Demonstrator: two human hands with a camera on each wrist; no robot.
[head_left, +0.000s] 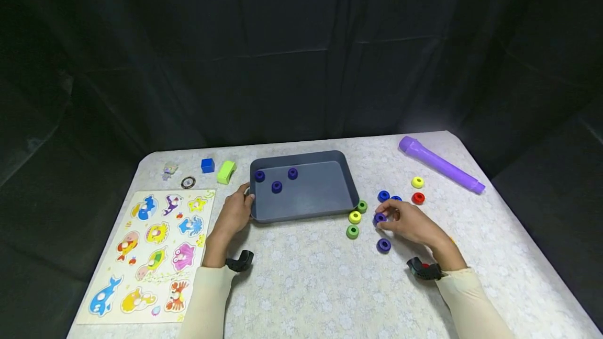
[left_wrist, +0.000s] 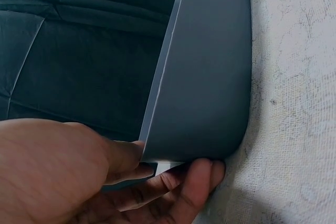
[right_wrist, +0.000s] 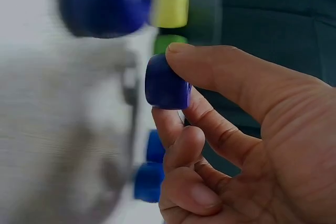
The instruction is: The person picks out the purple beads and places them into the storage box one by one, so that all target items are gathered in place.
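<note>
A grey tray point(head_left: 339, 170) sits mid-table with three blue rings point(head_left: 276, 187) inside. My left hand point(head_left: 234, 212) grips the tray's near left corner point(left_wrist: 210, 93), thumb over the rim and fingers under it. To the right of the tray my right hand point(head_left: 406, 222) pinches a blue ring point(head_left: 380, 217) point(right_wrist: 165, 85) between thumb and fingers, just above the cloth. Loose rings lie around it: green point(head_left: 352, 232), yellow point(head_left: 355, 217), blue point(head_left: 383, 245), red point(head_left: 417, 198).
A purple tube point(head_left: 440, 164) lies at the back right. A sea-animal peg puzzle point(head_left: 151, 255) covers the front left. Behind it lie a blue cube point(head_left: 208, 165), a green block point(head_left: 226, 171) and a small dark ring point(head_left: 188, 182). Black curtain surrounds the table.
</note>
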